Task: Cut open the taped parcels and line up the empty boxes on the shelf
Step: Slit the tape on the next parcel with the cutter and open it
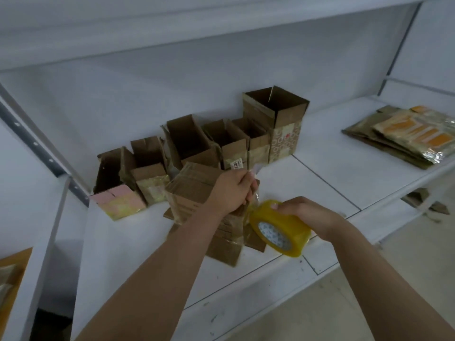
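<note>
Head view looked down on a white shelf (pixel 320 173), and reading from its left end, a pink-topped box (pixel 118 201) lay tipped near the left upright, with a row of opened, empty boxes (pixel 221 141) standing behind it along the back edge and ending in a taller open box (pixel 275 119) toward the middle. In front of that row, near the front edge, the left hand (pixel 231 190) gripped a taped parcel (pixel 194 193) at its top right corner, fingers curled round the cardboard and what looked like a strip of clear film; a second parcel (pixel 226 247) lay beneath it toward the front edge. Just to the right, the right hand (pixel 310 215) was curled over a roll of yellow tape (pixel 278 227), holding it touching the parcel's side, with a thread of tape seeming to run between them. No blade showed in either hand. The step in hand appeared to be working the tape at the parcel, not yet cutting it open. The next move would probably call for putting the roll aside, freeing the flaps, then standing the emptied box in line with the row. Crowded boxes behind left little room there; the open stretch right of the tall box seemed the likelier spot. Flattened packets (pixel 403 136) lay at the far right end, well apart.
</note>
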The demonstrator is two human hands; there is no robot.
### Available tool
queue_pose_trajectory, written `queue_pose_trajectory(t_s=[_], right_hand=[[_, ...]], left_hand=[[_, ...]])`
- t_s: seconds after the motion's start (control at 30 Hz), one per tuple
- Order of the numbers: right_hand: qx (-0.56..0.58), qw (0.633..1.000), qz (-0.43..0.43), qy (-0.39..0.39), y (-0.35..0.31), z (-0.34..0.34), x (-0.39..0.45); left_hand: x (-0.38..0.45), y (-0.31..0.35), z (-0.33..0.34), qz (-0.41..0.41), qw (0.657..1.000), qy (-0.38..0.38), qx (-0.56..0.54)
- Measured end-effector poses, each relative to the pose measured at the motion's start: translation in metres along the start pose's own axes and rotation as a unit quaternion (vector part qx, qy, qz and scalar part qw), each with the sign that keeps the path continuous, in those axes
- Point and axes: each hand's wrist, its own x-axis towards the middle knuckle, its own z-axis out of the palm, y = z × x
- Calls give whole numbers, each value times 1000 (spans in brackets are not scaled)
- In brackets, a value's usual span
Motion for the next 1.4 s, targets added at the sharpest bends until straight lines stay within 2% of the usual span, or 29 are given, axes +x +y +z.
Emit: queue_pose_trajectory(t_s=[0.2,0.33,0.4,0.47,0.57,0.63,0.73,0.87,1.03,1.1,1.2,1.3,1.4], right_hand=[[-5,999,-26,-17,-3,-10,-2],[-135,991,-8,7,-3,-19,-1],[-157,988,-2,2,-4,-20,-3],[-142,990,-18,-8,-4,-21,-3],[-143,989,-34,-3,-4,-21,-4],[-133,991,-32,7,-3,-21,-3],[-114,993,-37,21,-2,-19,0],[-119,991,-33,49,-2,-13,3],[-160,983,-16,90,-1,0,5],[-159,982,-6,98,-2,0,5],[-145,984,-4,102,-1,-4,4],[-156,983,-9,100,-1,-4,4],[-162,982,-8,99,-3,-4,4]], left_hand=[[3,-11,-1,17,1000,18,-16],[5,-15,-3,18,1000,15,-21],[5,-13,-3,23,1000,7,-11],[3,-13,-4,24,999,-23,-14],[-2,-6,-16,-4,993,-114,-38],[-4,4,-23,-8,985,-171,30],[-2,23,-21,20,952,-203,228],[4,34,-7,29,902,-210,376],[3,39,22,14,839,-176,514],[1,39,21,25,846,-165,506],[-3,37,7,37,884,-158,438],[-4,24,1,29,927,-74,368],[-3,15,9,1,937,-6,349]])
